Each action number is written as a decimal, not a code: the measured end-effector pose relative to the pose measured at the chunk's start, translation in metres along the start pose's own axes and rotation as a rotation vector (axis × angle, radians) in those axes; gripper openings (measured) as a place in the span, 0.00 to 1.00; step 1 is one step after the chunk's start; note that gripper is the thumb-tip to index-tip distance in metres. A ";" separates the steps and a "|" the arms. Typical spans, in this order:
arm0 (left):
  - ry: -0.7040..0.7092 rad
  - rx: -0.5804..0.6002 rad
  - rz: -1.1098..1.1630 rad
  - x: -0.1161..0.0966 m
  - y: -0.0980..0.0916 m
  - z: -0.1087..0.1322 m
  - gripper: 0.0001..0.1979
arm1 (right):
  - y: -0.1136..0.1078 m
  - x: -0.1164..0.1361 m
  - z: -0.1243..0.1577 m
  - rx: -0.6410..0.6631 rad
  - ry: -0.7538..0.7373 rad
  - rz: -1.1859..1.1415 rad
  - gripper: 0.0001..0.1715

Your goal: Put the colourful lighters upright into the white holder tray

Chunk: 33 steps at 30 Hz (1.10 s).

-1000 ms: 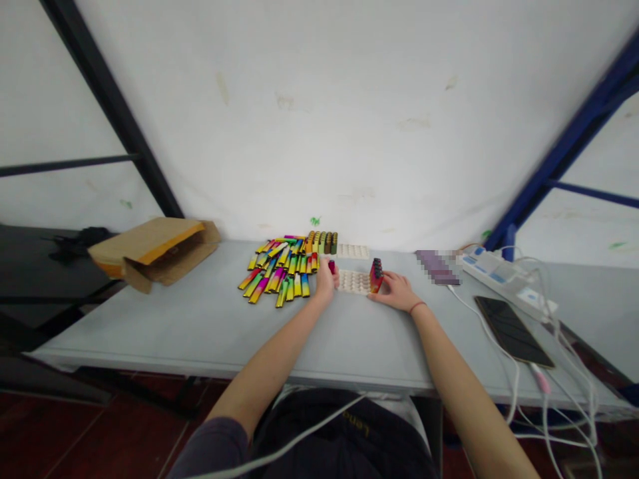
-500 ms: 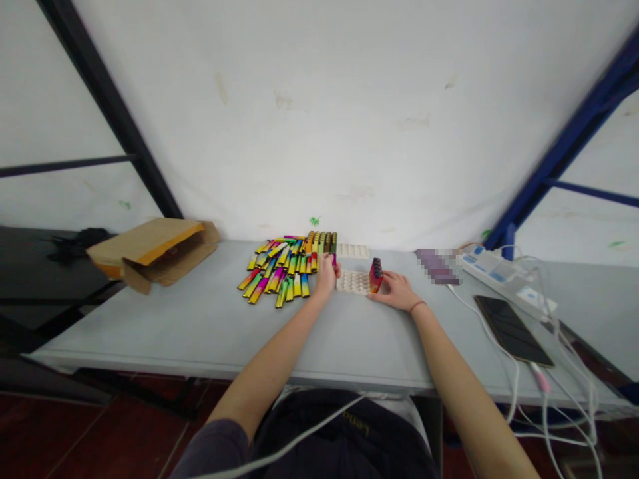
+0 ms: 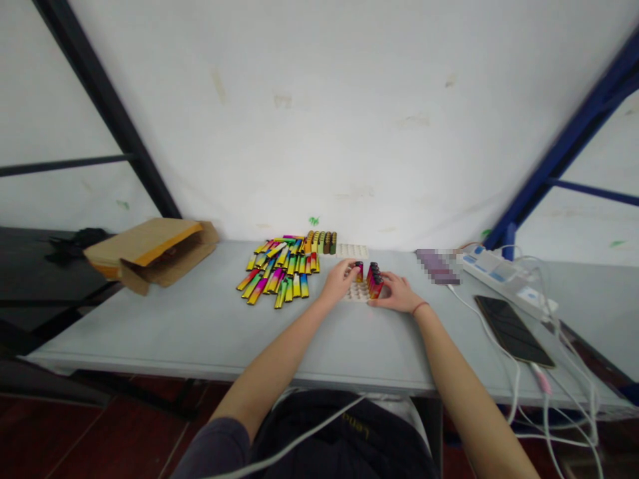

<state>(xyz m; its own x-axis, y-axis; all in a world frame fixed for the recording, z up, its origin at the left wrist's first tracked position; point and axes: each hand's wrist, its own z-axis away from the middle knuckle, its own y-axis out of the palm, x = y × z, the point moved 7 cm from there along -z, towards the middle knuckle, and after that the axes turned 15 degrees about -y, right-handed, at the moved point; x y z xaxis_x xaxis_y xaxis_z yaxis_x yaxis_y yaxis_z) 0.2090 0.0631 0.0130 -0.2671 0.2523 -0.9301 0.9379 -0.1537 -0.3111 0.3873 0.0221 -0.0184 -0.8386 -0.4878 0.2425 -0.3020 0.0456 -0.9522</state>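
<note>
My left hand (image 3: 341, 279) pinches a slim pink-and-yellow tube with a dark end (image 3: 359, 271), upright over the white pocketed tray (image 3: 355, 291). Whether its lower end sits in a pocket I cannot tell. A row of red-pink tubes with dark tops (image 3: 374, 281) stands in the tray's right side. My right hand (image 3: 398, 293) grips the tray's right end, thumb at the front corner, fingers against the row. To the left lies a heap of shiny multicoloured tubes (image 3: 277, 273). Behind it, several upright tubes (image 3: 322, 242) stand in rows beside a second white tray (image 3: 352, 251).
An open cardboard box (image 3: 150, 249) lies at the table's left. On the right are a black phone (image 3: 514, 330), a blurred purple item (image 3: 438, 266), a white power strip (image 3: 509, 281) and loose cables. A white wall rises behind the table (image 3: 224, 336).
My left hand has moved right, from beside the heap to over the near tray, with a tube upright in its fingers. My right hand stays at the tray's right end.
</note>
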 end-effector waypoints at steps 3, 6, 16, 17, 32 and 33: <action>0.019 -0.035 -0.018 0.001 0.001 -0.003 0.10 | 0.000 0.000 0.000 0.006 0.003 -0.002 0.43; 0.041 -0.026 -0.069 0.000 0.005 -0.004 0.10 | 0.000 0.000 0.000 0.017 0.007 -0.008 0.45; 0.152 -0.005 -0.336 -0.016 0.011 0.004 0.11 | 0.001 -0.002 0.001 0.011 0.012 -0.014 0.45; 0.162 -0.010 -0.362 -0.017 0.011 0.004 0.11 | 0.001 -0.002 0.001 0.009 0.012 -0.013 0.45; -0.408 -0.501 -0.975 0.021 -0.102 -0.005 0.23 | 0.000 0.001 0.000 0.040 0.014 -0.034 0.43; -0.415 -0.494 -0.983 0.023 -0.101 -0.006 0.23 | 0.000 0.001 0.000 0.045 0.019 -0.038 0.42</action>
<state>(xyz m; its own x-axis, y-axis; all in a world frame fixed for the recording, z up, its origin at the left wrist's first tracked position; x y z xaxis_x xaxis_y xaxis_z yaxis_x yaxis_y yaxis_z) 0.1092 0.0899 0.0247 -0.8899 -0.2883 -0.3535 0.2483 0.3439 -0.9056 0.3863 0.0219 -0.0177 -0.8355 -0.4718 0.2817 -0.3132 -0.0123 -0.9496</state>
